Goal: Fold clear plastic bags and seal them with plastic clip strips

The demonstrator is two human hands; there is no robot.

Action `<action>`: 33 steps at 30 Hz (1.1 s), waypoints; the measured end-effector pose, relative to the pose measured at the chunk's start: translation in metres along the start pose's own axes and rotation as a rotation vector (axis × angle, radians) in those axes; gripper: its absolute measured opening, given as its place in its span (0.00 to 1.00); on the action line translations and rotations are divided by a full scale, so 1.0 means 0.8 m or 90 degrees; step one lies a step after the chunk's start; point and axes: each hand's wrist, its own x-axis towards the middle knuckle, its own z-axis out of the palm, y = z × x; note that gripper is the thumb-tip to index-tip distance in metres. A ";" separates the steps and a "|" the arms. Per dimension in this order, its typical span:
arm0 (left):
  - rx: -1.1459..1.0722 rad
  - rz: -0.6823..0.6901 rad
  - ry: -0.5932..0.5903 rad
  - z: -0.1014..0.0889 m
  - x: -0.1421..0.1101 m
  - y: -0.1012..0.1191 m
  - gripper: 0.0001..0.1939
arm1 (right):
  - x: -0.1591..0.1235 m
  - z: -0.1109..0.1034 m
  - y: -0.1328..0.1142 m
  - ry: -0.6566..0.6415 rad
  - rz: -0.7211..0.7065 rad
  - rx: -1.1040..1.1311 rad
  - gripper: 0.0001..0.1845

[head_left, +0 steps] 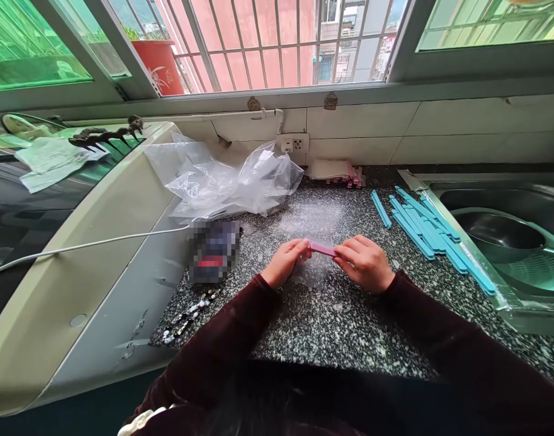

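Between my two hands, above the speckled counter, is a pink strip [322, 249] that looks like a bag sealing clip. My left hand [286, 263] is closed around its left end, and my right hand [366, 264] pinches the right end. Below the strip hangs a small clear plastic bag [310, 274], hard to make out against the stone. To the right of my right hand lies a loose pile of teal strips [424, 225], with one teal strip [381, 209] apart from it. A stack of clear bags with pink strips [332, 170] rests against the back wall.
A large crumpled clear plastic bag [234, 188] lies at the back left. Nearer is a blurred-out dark object [215, 251], with a white cable [108, 243] leading toward it. At right is a sink [467, 192] holding a pan [499, 231]; at left stands a pale appliance [83, 260].
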 end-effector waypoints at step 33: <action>0.003 -0.022 0.098 0.012 -0.002 -0.002 0.24 | -0.006 0.011 -0.008 0.008 0.047 0.063 0.10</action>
